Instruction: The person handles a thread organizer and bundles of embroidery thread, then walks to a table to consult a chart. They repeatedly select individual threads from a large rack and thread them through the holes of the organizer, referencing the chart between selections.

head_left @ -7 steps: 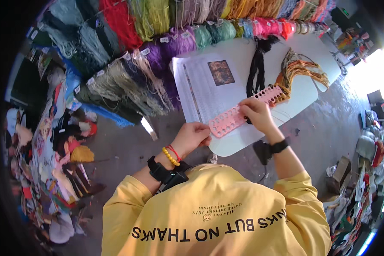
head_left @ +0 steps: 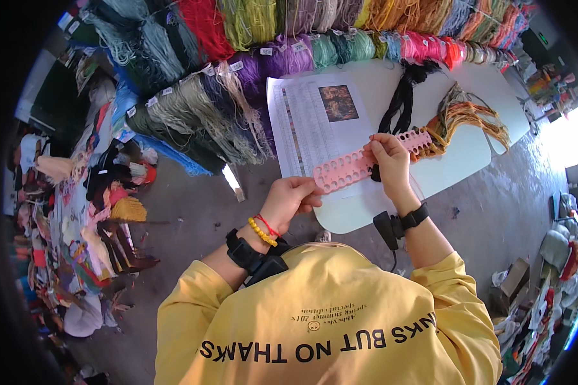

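A long pink thread organizer card (head_left: 341,173) with rows of round holes is held slantwise over the white table. My left hand (head_left: 290,200) is closed, its thumb and fingers pinching the card's left end. Around the card's middle, my right hand (head_left: 393,165) is closed, fingertips at its upper edge; whether a fine thread is also between them I cannot tell. Orange and brown threads (head_left: 469,122) are looped through holes at the card's right end and trail over the table. A black thread bundle (head_left: 401,102) lies beyond my right hand and partly behind the card.
A printed sheet (head_left: 300,122) with a small dark picture lies on the white table (head_left: 348,217). Thread skeins (head_left: 250,25) in many colours line the far side. Fabric heaps (head_left: 93,212) stand at the left, and an open cardboard box (head_left: 512,282) is at the right.
The whole view has shifted slightly, with the table scene appearing further right. The card lies a little flatter, and my right fingertips are at its upper edge.
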The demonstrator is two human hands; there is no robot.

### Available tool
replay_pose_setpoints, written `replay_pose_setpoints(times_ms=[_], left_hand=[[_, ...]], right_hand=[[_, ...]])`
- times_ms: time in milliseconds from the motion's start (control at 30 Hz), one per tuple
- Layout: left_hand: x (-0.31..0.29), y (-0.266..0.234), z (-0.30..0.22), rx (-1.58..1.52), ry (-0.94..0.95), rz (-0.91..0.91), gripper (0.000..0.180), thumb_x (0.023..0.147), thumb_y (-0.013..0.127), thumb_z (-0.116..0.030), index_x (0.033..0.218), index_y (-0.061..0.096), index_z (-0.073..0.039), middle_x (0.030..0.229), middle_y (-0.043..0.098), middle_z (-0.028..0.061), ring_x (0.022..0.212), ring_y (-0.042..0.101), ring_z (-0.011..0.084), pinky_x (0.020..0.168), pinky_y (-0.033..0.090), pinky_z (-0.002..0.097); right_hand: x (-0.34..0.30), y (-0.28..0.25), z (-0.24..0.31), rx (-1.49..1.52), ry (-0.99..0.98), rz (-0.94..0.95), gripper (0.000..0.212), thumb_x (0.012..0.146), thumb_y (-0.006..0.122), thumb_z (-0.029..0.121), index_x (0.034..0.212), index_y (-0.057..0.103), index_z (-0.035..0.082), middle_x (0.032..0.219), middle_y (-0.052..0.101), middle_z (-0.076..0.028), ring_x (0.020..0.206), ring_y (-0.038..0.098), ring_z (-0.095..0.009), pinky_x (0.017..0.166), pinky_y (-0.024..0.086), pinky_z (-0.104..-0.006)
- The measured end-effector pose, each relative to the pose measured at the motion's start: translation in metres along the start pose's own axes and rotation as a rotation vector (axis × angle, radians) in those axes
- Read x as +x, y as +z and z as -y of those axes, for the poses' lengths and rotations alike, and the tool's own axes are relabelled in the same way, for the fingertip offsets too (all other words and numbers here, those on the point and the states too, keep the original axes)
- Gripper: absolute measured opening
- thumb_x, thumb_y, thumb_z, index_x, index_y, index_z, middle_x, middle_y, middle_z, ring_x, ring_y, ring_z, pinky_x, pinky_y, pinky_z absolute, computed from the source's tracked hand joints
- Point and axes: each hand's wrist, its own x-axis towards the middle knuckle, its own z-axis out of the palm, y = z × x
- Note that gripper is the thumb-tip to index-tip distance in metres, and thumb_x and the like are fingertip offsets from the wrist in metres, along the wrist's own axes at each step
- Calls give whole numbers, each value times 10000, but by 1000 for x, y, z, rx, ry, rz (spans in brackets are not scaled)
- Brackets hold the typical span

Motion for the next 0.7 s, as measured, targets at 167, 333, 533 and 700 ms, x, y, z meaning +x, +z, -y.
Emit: replay_pose_setpoints(times_ms=[167,333,533,700], left_hand=[[10,-2,1,-186,3,-90,144,788,523,-122,866,553,-5,703,581,37,572,559,98,483,402,181],[31,-7,-13,135,148,-158,153,757,588,-121,836,505,-20,701,546,20,591,535,82,527,417,194],[36,-6,-15,-86,185,-60,166,760,590,-111,869,507,-18,767,553,36,665,549,98,573,434,208],[35,-10,-14,-188,203,57,200,771,577,-103,942,518,-18,818,567,40,698,559,106,608,444,201]], right_hand=[[7,13,3,30,9,32,135,834,469,52,930,515,-31,772,590,-79,693,578,-119,625,476,-222],[4,27,20,-147,52,236,124,828,473,50,894,525,-42,780,602,-98,701,580,-124,624,473,-222],[-1,53,28,-702,-287,407,134,791,511,89,877,537,-11,739,597,-96,678,570,-147,613,445,-260],[-2,64,33,-694,-269,374,134,776,513,99,856,541,-5,720,590,-109,643,567,-160,591,439,-270]])
